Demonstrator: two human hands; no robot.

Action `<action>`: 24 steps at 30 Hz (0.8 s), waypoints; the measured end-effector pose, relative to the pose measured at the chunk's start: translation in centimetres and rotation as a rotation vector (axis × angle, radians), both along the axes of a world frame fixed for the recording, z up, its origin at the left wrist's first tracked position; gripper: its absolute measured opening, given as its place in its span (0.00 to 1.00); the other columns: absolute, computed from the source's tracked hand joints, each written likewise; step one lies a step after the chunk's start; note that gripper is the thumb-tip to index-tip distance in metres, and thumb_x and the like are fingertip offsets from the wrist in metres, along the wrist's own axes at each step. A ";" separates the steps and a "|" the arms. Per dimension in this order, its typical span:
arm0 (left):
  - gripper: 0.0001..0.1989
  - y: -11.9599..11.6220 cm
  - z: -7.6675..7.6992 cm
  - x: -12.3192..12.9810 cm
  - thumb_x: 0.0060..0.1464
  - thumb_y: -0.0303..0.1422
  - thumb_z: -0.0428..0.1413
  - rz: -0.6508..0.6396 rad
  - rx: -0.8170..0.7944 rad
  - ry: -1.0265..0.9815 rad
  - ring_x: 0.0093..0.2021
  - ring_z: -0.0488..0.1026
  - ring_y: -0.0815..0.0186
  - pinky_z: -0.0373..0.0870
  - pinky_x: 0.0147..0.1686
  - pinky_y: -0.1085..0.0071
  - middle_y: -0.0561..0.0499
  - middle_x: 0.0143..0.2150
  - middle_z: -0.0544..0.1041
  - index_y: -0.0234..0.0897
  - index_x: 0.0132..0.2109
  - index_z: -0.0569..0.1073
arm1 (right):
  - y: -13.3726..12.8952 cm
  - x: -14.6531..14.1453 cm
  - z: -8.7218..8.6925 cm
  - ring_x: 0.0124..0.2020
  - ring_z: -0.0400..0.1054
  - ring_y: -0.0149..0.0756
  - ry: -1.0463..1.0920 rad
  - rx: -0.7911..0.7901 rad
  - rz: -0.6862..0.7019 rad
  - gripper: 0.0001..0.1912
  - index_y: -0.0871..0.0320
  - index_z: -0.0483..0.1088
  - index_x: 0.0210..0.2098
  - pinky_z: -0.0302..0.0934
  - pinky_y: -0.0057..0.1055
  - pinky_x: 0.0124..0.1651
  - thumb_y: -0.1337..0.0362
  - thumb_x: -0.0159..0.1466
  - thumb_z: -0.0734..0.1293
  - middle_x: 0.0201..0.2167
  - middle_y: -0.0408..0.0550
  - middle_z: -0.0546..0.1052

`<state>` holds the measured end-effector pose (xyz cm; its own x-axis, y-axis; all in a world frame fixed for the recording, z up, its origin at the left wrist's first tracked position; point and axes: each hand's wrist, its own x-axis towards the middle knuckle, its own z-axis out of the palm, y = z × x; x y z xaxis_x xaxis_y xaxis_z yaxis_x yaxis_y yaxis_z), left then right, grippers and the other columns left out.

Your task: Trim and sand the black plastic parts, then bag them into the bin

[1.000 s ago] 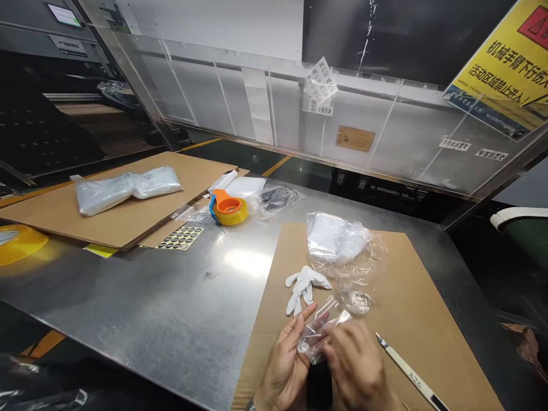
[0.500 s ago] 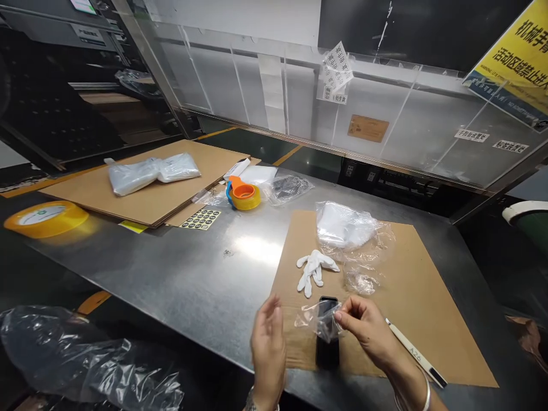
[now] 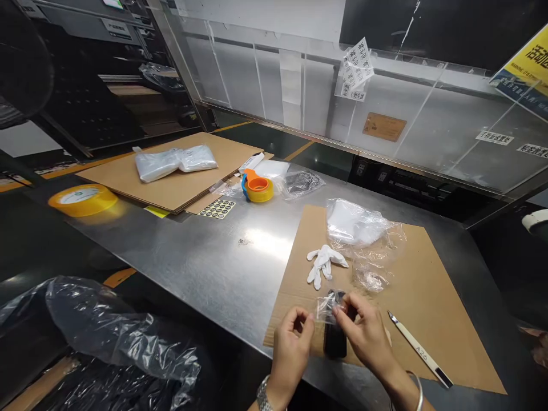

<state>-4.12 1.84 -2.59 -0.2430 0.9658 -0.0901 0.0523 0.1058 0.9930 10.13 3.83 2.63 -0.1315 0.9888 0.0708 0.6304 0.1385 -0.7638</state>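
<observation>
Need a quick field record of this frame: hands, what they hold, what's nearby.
left hand: pinching one edge of the small clear bag
right hand: pinching the bag's other edge
under the bag: black device lying on the cardboard sheet
nearby: white gloves, craft knife, crumpled plastic wrap
surface: metal table

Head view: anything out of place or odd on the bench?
Minor only. A craft knife lies loose on the cardboard sheet beside the right hand, blade end pointing away from the person. Loose clear plastic bags and a white glove are scattered there. No spill or damage.
</observation>
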 end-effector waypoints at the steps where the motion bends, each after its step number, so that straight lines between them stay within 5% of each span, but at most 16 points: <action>1: 0.07 -0.2 -0.2 -0.2 0.50 0.35 0.56 0.036 0.103 0.146 0.34 0.67 0.63 0.63 0.35 0.69 0.48 0.34 0.72 0.36 0.35 0.71 | 0.0 -0.3 -0.1 0.26 0.57 0.30 -0.036 0.054 0.057 0.09 0.56 0.58 0.24 0.51 0.26 0.29 0.67 0.61 0.59 0.22 0.41 0.63; 4: 0.15 -0.1 -0.6 -0.9 0.51 0.26 0.53 0.014 0.476 0.580 0.45 0.66 0.59 0.61 0.43 0.65 0.44 0.45 0.71 0.40 0.48 0.71 | -0.1 -1.3 -0.5 0.31 0.58 0.33 -0.150 0.172 0.282 0.09 0.56 0.61 0.27 0.53 0.28 0.32 0.74 0.59 0.55 0.27 0.44 0.66; 6: 0.17 0.4 -0.9 -1.6 0.52 0.22 0.50 -0.097 0.584 0.788 0.40 0.67 0.62 0.61 0.41 0.66 0.47 0.39 0.72 0.43 0.47 0.73 | -0.1 -1.5 -1.0 0.32 0.59 0.35 -0.200 0.230 0.316 0.10 0.57 0.62 0.29 0.55 0.29 0.33 0.75 0.60 0.54 0.28 0.45 0.67; 11: 0.16 2.1 -2.4 -3.4 0.54 0.21 0.47 0.003 0.463 0.967 0.34 0.64 0.61 0.59 0.36 0.65 0.46 0.32 0.69 0.37 0.43 0.75 | -1.1 -0.2 -3.2 0.35 0.67 0.38 -0.382 0.176 -0.034 0.10 0.58 0.64 0.40 0.59 0.32 0.36 0.64 0.65 0.54 0.34 0.51 0.72; 14: 0.13 2.3 -3.0 -3.5 0.55 0.24 0.47 -0.005 0.384 0.990 0.33 0.62 0.61 0.58 0.35 0.65 0.47 0.30 0.68 0.35 0.43 0.74 | -2.6 0.8 -5.4 0.25 0.70 0.44 -0.668 -0.032 -0.227 0.14 0.59 0.66 0.33 0.56 0.33 0.26 0.59 0.65 0.54 0.24 0.55 0.73; 19: 0.12 1.8 -3.1 -3.0 0.57 0.29 0.46 -0.131 0.262 0.983 0.31 0.64 0.62 0.58 0.33 0.66 0.49 0.27 0.68 0.36 0.33 0.74 | -5.0 1.7 -7.6 0.19 0.68 0.44 -0.665 -0.124 -0.189 0.16 0.58 0.65 0.27 0.51 0.31 0.22 0.65 0.65 0.50 0.17 0.54 0.72; 24: 0.14 1.8 -3.3 -3.3 0.59 0.31 0.44 -0.245 0.178 0.885 0.34 0.68 0.61 0.63 0.35 0.66 0.48 0.29 0.72 0.37 0.35 0.74 | -6.2 1.9 -6.0 0.27 0.67 0.32 -0.296 -0.151 0.019 0.18 0.57 0.65 0.33 0.57 0.25 0.30 0.59 0.68 0.48 0.25 0.46 0.73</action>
